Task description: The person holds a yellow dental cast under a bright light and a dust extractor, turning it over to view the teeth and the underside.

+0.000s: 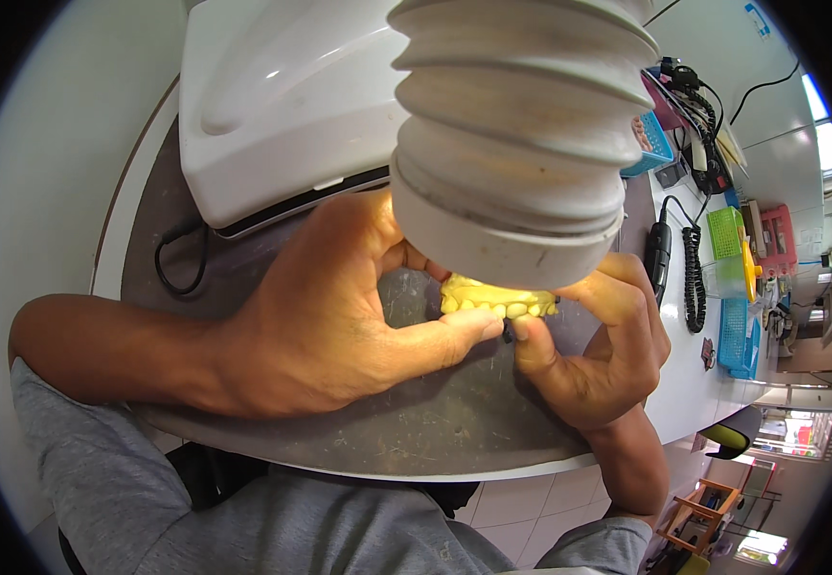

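A yellow plaster model of teeth (497, 299) is held between both hands just under the mouth of a wide white ribbed suction hose (521, 134). My left hand (330, 307) grips the model's left side, thumb lying along its lower edge. My right hand (600, 345) holds the right end, thumb pressed up against the teeth beside a small dark piece (508, 334). The hose hides the top of the model and part of my fingers.
A dusty grey round work surface (416, 422) lies below the hands. A white machine housing (282, 105) with a black cable (181, 264) stands at the back left. On the white bench to the right: a black handpiece with coiled cord (692, 278), green, blue and pink baskets (737, 287).
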Motion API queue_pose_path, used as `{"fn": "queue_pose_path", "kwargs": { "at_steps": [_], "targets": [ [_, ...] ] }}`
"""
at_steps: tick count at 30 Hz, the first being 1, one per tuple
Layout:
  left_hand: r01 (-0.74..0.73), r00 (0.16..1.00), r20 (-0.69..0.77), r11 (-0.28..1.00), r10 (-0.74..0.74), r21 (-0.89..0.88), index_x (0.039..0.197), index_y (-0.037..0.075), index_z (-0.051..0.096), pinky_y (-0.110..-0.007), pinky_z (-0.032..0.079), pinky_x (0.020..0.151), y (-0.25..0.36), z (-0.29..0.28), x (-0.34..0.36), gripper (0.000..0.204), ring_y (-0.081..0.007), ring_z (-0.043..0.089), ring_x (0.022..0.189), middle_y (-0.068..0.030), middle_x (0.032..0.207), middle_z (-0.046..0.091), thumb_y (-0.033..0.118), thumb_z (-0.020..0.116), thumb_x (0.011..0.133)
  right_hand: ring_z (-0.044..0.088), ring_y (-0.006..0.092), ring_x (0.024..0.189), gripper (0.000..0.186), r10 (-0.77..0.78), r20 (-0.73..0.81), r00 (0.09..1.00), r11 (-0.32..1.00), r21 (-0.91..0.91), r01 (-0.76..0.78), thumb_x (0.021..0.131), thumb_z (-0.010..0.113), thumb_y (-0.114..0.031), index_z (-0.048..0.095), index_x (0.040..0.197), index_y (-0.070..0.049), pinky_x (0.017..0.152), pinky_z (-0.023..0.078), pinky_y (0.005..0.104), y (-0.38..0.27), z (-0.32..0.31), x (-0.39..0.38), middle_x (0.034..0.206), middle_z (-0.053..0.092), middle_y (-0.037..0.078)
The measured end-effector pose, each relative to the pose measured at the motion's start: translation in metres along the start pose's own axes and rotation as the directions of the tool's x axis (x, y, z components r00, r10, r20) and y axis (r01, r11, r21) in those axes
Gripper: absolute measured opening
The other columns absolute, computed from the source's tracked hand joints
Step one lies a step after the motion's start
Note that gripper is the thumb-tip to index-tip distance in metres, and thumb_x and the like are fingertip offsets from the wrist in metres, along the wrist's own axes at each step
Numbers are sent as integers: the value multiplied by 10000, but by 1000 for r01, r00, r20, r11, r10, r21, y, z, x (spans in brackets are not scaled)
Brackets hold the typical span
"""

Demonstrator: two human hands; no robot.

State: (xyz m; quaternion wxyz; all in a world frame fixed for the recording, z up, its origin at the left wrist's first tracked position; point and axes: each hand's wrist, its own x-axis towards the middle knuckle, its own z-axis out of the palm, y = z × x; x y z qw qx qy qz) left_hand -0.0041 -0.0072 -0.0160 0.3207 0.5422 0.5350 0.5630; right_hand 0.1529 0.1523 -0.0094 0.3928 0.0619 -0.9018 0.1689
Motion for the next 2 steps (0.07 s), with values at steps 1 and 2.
{"fn": "queue_pose_path", "kwargs": {
  "at_steps": [1,2],
  "targets": [
    [5,1000,-1,1000,-5,-8,1263,4,576,-352,454,1025,0,0,0,431,-210,593,1165,-116,1233,639,39,710,855,667,212,698,322,8,13,1000,1000,6,-8,723,808,-115,660,996,-30,574,541,287,0,0,0,859,677,126],
    [12,1000,-2,1000,-13,-21,1277,6,567,-356,454,1026,1,1,0,440,-211,592,1168,-114,1241,635,49,708,862,667,212,699,322,19,22,1000,1000,17,-20,731,806,-123,661,1003,-29,577,541,286,0,-1,0,865,680,125]
  ]
}}
